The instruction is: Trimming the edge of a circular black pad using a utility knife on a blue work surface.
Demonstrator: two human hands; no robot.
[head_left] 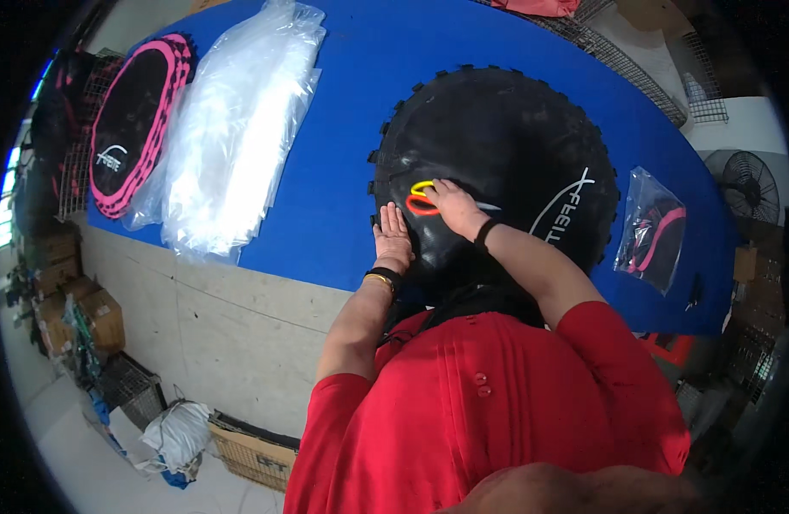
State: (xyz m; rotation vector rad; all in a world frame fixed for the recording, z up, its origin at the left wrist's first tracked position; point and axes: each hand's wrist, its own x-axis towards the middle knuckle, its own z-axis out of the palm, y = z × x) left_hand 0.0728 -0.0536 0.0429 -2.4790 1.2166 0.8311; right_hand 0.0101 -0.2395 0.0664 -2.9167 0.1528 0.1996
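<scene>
The black round mat [497, 163] is laid on the blue table [343, 111], overhanging its near edge. The left hand [393, 240] is pressed flat, fingers together, at the mat's left rim. The right hand [450, 201] is spread open on the mat beside red and yellow rings [422, 199], nothing clasped. Bare blue surface separates the mat from the clear bag stack [231, 128] to its left.
</scene>
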